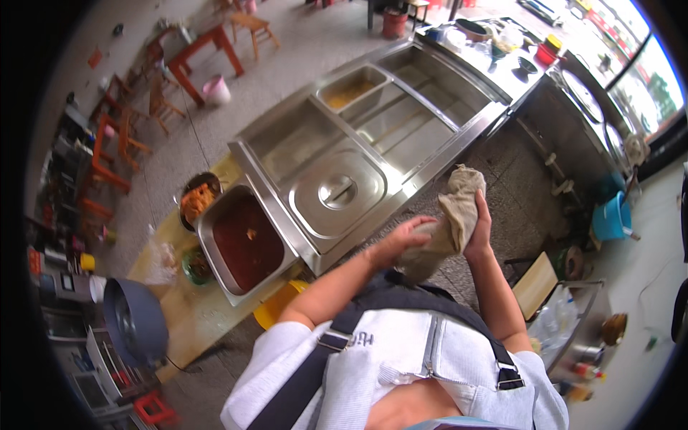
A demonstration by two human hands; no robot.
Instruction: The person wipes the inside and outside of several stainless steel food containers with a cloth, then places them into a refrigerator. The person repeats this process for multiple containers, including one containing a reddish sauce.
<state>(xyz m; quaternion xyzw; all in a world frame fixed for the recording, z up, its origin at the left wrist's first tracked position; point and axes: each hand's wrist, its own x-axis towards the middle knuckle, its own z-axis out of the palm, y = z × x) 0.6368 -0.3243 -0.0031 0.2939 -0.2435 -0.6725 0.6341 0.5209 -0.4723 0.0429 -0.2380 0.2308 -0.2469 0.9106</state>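
Observation:
A crumpled beige cloth [459, 215] is gripped in my right hand [480, 228], in front of my apron. My left hand [400, 239] is at the cloth's left side, its fingers blurred; whether they pinch the fabric is unclear. Just beyond my hands stands a stainless steel food counter with recessed wells. A steel lid [337, 194] with a recessed handle covers the nearest well. To its left, a deep steel pan [287, 263] holds dark red liquid with a small piece floating in it. Farther back, a smaller steel pan [349, 94] contains some yellow food.
On the wooden table [199, 317] at left are a bowl of orange food [199, 203], a green bowl [197, 266] and a large grey pot [134, 322]. A yellow container [279, 303] sits below the red pan. At right are a blue bucket [611, 217] and a metal cart [583, 317].

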